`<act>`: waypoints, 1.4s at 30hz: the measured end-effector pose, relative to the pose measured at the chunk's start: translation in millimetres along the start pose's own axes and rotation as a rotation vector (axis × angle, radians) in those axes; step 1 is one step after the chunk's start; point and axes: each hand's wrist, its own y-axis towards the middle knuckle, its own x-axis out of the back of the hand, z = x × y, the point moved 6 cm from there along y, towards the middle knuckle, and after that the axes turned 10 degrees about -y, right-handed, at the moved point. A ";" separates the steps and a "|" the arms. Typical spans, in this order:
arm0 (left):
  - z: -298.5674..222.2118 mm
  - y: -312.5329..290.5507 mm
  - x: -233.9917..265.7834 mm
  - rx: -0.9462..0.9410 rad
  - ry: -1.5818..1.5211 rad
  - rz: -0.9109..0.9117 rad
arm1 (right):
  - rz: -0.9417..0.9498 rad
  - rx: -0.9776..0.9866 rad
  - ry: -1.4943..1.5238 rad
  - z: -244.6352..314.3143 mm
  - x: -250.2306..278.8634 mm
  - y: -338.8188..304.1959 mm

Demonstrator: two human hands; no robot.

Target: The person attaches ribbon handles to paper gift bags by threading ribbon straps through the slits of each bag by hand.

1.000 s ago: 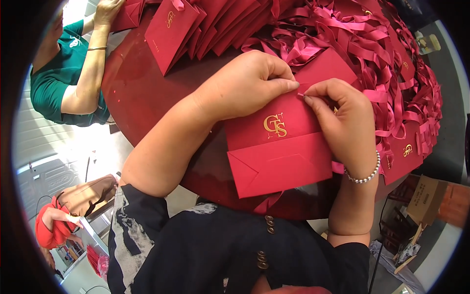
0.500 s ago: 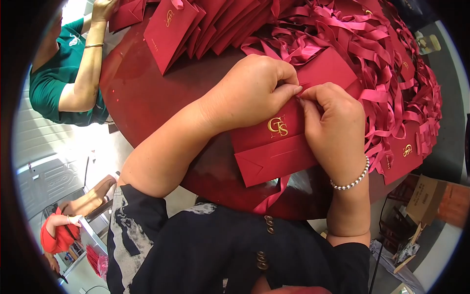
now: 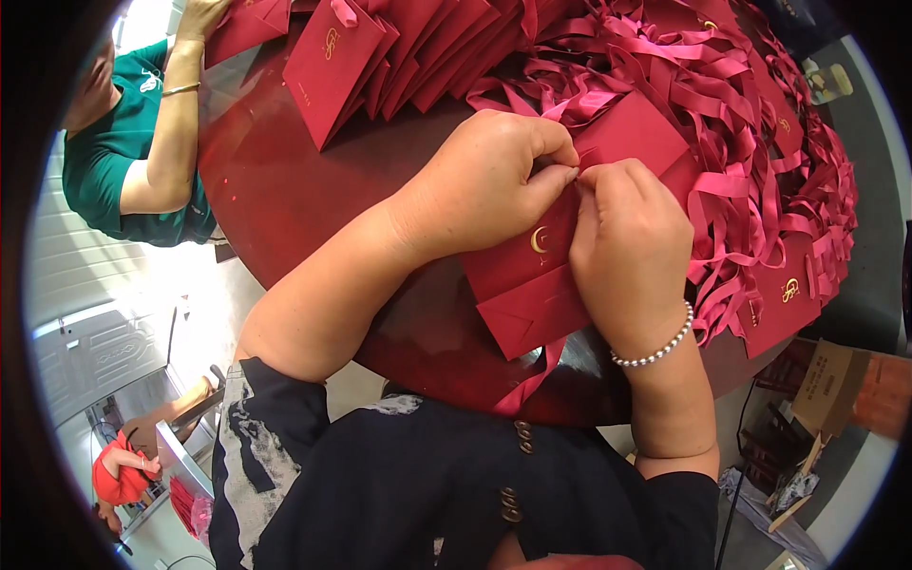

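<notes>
Left hand (image 3: 508, 180), right hand (image 3: 632, 247) pinch red bag (image 3: 532, 312) over glossy table (image 3: 275, 180); co-worker (image 3: 138, 157) left, cardboard box (image 3: 829, 388) right.

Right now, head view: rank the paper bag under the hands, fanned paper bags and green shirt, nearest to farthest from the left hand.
1. Paper bag: beneath the left hand.
2. Fanned paper bags: beyond, upper left.
3. Green shirt: at the far left.

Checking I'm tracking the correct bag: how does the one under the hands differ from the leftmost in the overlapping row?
The near bag has its gold emblem partly covered by the right hand; the row bag shows its emblem whole. The near bag shows its folded base; the row bag's base is not visible. Both are red with gold emblems.
</notes>
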 end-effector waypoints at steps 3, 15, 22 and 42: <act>4.7 0.5 1.6 -0.016 0.034 -0.003 | -0.031 0.027 0.017 0.3 -2.6 0.7; 14.1 2.5 -2.3 0.049 -0.053 -0.008 | 0.032 -0.039 0.010 -6.8 -11.9 2.3; 6.8 0.9 3.6 0.064 -0.099 0.010 | 0.233 -0.160 0.403 -26.2 -0.1 6.8; -66.9 -27.6 0.3 -0.546 0.050 0.305 | 0.746 0.108 0.964 -26.0 12.0 6.3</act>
